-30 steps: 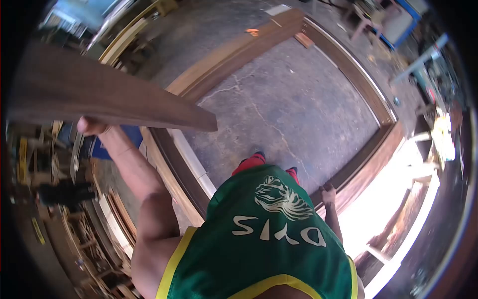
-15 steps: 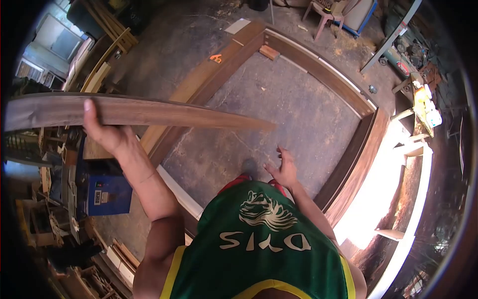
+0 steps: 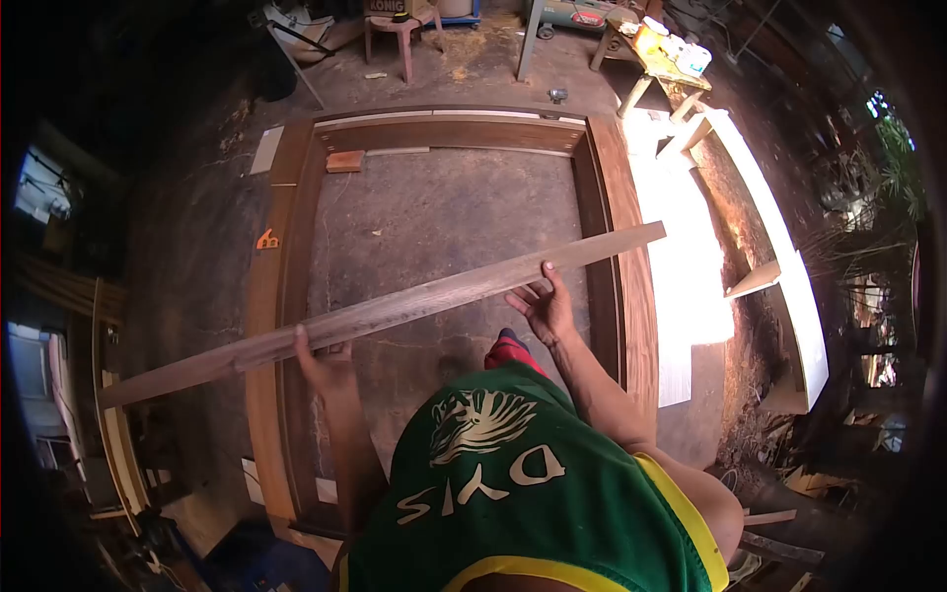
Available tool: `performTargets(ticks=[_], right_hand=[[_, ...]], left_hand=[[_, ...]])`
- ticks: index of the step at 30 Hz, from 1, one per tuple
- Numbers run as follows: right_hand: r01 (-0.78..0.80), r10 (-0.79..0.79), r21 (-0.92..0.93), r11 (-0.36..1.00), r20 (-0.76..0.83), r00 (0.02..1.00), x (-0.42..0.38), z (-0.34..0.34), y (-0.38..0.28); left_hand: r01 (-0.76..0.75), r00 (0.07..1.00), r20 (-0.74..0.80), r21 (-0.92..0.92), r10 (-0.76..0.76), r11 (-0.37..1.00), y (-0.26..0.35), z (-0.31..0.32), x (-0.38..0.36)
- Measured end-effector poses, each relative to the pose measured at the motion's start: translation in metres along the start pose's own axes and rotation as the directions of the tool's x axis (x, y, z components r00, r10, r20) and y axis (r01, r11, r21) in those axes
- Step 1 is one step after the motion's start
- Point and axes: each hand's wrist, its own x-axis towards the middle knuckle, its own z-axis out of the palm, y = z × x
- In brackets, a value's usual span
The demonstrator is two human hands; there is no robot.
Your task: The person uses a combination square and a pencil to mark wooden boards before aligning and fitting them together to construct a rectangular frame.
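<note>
Holds a long wooden board (image 3: 424,303) aslant above a large rectangular wooden frame (image 3: 454,130), from near left to far right, extending beyond both sides. Grips it left of centre with the left hand (image 3: 318,367), closed around the near edge with thumb on top and other fingers mostly hidden. Supports it farther right with the right hand (image 3: 547,311), loosely open, with thumb against the board and other fingers spread by its near edge; cannot tell how firmly. Below, rests on the floor (image 3: 444,217). Inside the frame's far left corner, shows a reddish block (image 3: 345,161); on its left side, a small orange object (image 3: 266,240). Beyond the far side, includes a pink stool (image 3: 404,32); at far right, a cluttered small table (image 3: 663,69).
</note>
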Motion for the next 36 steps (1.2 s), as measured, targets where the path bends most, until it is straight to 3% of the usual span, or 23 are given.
performTargets(ticks=[1,3,4,8,13,14,15,21,23,28,32,34,36], right_hand=[[0.035,-0.035,-0.001,0.999,-0.068,0.997,0.0,-0.009,-0.009],[0.083,-0.085,-0.019,0.996,-0.173,0.981,-0.002,-0.025,-0.023],[0.096,-0.094,0.005,0.995,-0.191,0.977,0.0,-0.037,-0.027],[0.14,-0.126,0.008,0.99,-0.384,0.915,0.006,-0.06,-0.037],[0.123,-0.101,0.06,0.991,-0.281,0.954,0.068,-0.083,-0.042],[0.123,-0.089,0.078,0.989,-0.339,0.936,0.091,-0.086,-0.042],[0.155,-0.127,0.059,0.986,-0.335,0.934,0.114,-0.074,-0.048],[0.173,-0.127,0.062,0.983,-0.453,0.883,0.252,-0.057,-0.09],[0.275,-0.236,0.012,0.961,-0.484,0.843,0.299,-0.052,-0.104],[0.277,-0.259,-0.007,0.961,-0.381,0.888,0.417,-0.073,-0.139],[0.294,-0.334,-0.16,0.942,-0.384,0.861,0.503,-0.083,-0.146],[0.315,-0.364,-0.189,0.93,-0.351,0.863,0.585,-0.094,-0.136],[0.311,-0.34,-0.137,0.94,-0.378,0.861,0.631,-0.108,-0.125]], left_hand=[[0.012,1.0,0.014,0.01,-0.012,1.0,-0.015,0.0,0.011],[0.226,0.973,0.037,0.042,-0.228,0.973,-0.05,0.007,0.035],[0.238,0.97,0.038,0.046,-0.24,0.97,-0.066,0.012,0.045],[0.506,0.861,0.011,0.084,-0.509,0.858,-0.124,0.034,0.106],[0.626,0.756,0.068,0.214,-0.651,0.75,-0.2,0.086,0.203],[0.651,0.731,0.07,0.227,-0.679,0.725,-0.218,0.099,0.226],[0.634,0.756,0.053,0.194,-0.653,0.749,-0.238,0.118,0.254],[0.726,0.675,-0.061,0.228,-0.735,0.649,-0.334,0.201,0.373],[0.773,0.617,-0.027,0.208,-0.787,0.599,-0.363,0.219,0.412],[0.808,0.585,-0.035,0.11,-0.81,0.578,-0.43,0.273,0.498],[0.835,0.545,-0.131,-0.003,-0.828,0.55,-0.487,0.282,0.566],[0.829,0.548,-0.137,-0.043,-0.825,0.558,-0.523,0.29,0.631],[0.821,0.569,-0.005,-0.053,-0.822,0.569,-0.554,0.275,0.659]])
